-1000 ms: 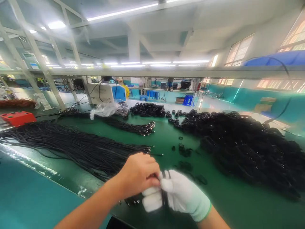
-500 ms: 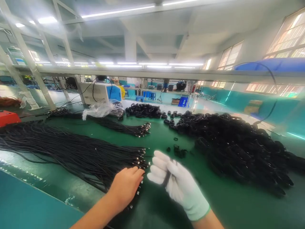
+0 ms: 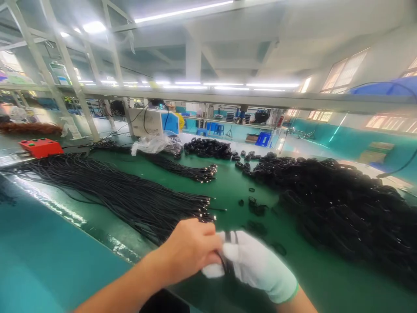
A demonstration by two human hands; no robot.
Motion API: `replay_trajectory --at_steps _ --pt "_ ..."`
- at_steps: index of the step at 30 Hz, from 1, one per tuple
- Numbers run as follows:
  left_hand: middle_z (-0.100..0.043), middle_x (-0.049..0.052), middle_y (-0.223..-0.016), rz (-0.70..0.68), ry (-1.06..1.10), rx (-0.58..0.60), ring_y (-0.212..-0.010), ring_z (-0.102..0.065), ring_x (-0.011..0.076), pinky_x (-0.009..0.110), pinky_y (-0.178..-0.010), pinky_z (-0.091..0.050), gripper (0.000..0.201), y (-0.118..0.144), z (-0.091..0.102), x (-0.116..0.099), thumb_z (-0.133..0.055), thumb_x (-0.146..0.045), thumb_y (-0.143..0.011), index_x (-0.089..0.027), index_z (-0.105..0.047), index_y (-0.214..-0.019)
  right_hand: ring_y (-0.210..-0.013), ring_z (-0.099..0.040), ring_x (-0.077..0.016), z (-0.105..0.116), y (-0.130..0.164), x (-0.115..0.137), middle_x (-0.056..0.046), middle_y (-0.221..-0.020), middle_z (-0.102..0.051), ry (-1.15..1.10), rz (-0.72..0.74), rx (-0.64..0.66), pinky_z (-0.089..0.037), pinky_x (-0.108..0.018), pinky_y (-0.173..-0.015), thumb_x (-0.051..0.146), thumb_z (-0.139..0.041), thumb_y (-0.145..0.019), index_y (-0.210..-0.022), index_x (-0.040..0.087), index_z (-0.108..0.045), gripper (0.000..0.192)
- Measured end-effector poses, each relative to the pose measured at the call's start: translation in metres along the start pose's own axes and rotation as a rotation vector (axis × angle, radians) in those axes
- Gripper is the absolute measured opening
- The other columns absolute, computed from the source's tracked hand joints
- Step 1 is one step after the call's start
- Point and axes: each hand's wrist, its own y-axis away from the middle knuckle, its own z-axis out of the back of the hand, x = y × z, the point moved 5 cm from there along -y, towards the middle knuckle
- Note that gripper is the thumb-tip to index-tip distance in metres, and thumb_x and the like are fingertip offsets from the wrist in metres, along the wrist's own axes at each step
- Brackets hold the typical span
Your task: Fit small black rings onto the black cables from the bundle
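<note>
My bare left hand [image 3: 192, 245] is closed, its fingers pressed against my right hand at the front of the green table. The white-gloved right hand [image 3: 254, 263] is wrapped round dark strands that look like a black cable [image 3: 229, 264]. My left fingertips pinch at the same strands, partly hidden between the two hands. Beside the left hand lies a long bundle of black cables [image 3: 130, 187], with shiny metal ends pointing right. A smaller cable bundle [image 3: 182, 167] lies behind it.
A large heap of coiled black cables [image 3: 342, 204] covers the right side. Another pile of black coils [image 3: 208, 148] sits at the back, near clear plastic bags [image 3: 151, 144]. A red control box [image 3: 41, 148] stands at left. Loose black bits [image 3: 257, 206] lie mid-table.
My left hand has moved right, from the cable ends to my right hand, and the two now meet. The view has turned left, showing more of the red box.
</note>
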Motion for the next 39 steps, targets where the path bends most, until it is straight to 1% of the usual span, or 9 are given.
replay_trajectory --at_steps 4,9,12,14,20,23,28,34,39 --pt "-0.062 -0.005 -0.076 0.132 0.396 0.088 -0.069 -0.055 0.0088 0.018 -0.062 -0.037 0.004 -0.001 0.010 0.024 -0.068 -0.024 -0.075 -0.021 -0.067 -0.076 -0.079 -0.063 -0.0242 -0.018 -0.003 -0.021 -0.017 -0.091 -0.063 -0.141 -0.102 0.160 -0.046 -0.045 -0.077 0.034 -0.069 -0.075 -0.109 0.005 -0.056 0.046" --pt "-0.064 0.000 -0.075 0.301 0.697 0.102 -0.072 -0.058 0.0123 0.018 -0.063 -0.042 0.017 -0.003 -0.023 0.043 -0.056 -0.025 -0.082 -0.014 -0.067 -0.075 -0.065 -0.052 -0.0135 -0.028 -0.011 -0.026 -0.002 -0.072 -0.051 -0.298 -0.090 0.101 -0.044 -0.038 -0.071 0.032 -0.073 -0.070 -0.104 0.009 -0.057 0.044" --pt "-0.065 0.000 -0.075 0.377 0.614 0.102 -0.072 -0.058 0.0144 0.020 -0.060 -0.040 0.028 0.000 -0.033 0.048 -0.041 -0.023 -0.088 -0.016 -0.063 -0.073 -0.061 -0.042 -0.0094 -0.022 -0.014 -0.010 0.004 -0.067 -0.039 -0.378 0.048 -0.003 -0.040 -0.033 -0.069 0.028 -0.077 -0.066 -0.103 0.013 -0.057 0.044" --pt "-0.065 0.000 -0.077 0.432 0.464 0.098 -0.072 -0.058 0.0163 0.023 -0.060 -0.037 0.026 0.004 -0.031 0.050 -0.039 -0.023 -0.089 -0.018 -0.062 -0.076 -0.063 -0.044 -0.0101 -0.012 -0.013 0.004 0.003 -0.070 -0.045 -0.381 0.169 -0.106 -0.042 -0.034 -0.072 0.029 -0.077 -0.065 -0.104 0.015 -0.058 0.046" --pt "-0.068 0.003 -0.083 0.702 -0.028 0.213 -0.076 -0.064 0.0211 0.026 -0.058 -0.034 0.028 0.016 -0.035 0.032 -0.030 -0.026 -0.093 -0.023 -0.057 -0.086 -0.099 -0.058 -0.0198 0.028 -0.003 0.034 -0.009 -0.111 -0.062 -0.396 0.374 -0.346 -0.039 -0.044 -0.097 0.026 -0.068 -0.077 -0.111 0.017 -0.060 0.036" --pt "-0.068 0.003 -0.082 0.629 -0.094 0.238 -0.074 -0.064 0.0220 0.027 -0.057 -0.034 0.026 0.014 -0.046 0.007 -0.032 -0.023 -0.092 -0.023 -0.058 -0.086 -0.101 -0.058 -0.0222 0.036 -0.002 0.036 -0.010 -0.112 -0.063 -0.360 0.404 -0.386 -0.038 -0.047 -0.098 0.026 -0.068 -0.076 -0.107 0.017 -0.062 0.033" --pt "-0.063 0.001 -0.070 0.351 -0.170 0.113 -0.061 -0.058 0.0172 0.029 -0.056 -0.032 0.024 0.007 -0.043 -0.015 -0.039 -0.017 -0.089 -0.020 -0.056 -0.072 -0.081 -0.060 -0.0203 0.030 -0.006 0.029 -0.008 -0.092 -0.065 -0.173 0.371 -0.417 -0.042 -0.046 -0.087 0.028 -0.074 -0.070 -0.107 0.016 -0.060 0.042" --pt "-0.061 0.001 -0.070 -0.108 -0.290 0.022 -0.065 -0.052 0.0153 0.030 -0.060 -0.029 0.017 -0.003 -0.008 0.003 -0.052 -0.026 -0.087 -0.018 -0.055 -0.072 -0.076 -0.056 -0.0169 -0.006 -0.015 0.007 -0.007 -0.080 -0.062 -0.064 0.104 -0.131 -0.042 -0.036 -0.079 0.025 -0.071 -0.073 -0.093 0.010 -0.064 0.026" --pt "-0.059 -0.002 -0.069 -0.229 -0.168 0.075 -0.068 -0.050 0.0129 0.029 -0.070 -0.034 0.015 -0.014 0.007 0.021 -0.062 -0.031 -0.080 -0.020 -0.059 -0.072 -0.065 -0.050 -0.0112 -0.015 -0.018 -0.015 -0.003 -0.074 -0.056 -0.234 -0.008 0.034 -0.041 -0.034 -0.076 0.023 -0.072 -0.073 -0.091 0.009 -0.062 0.025"
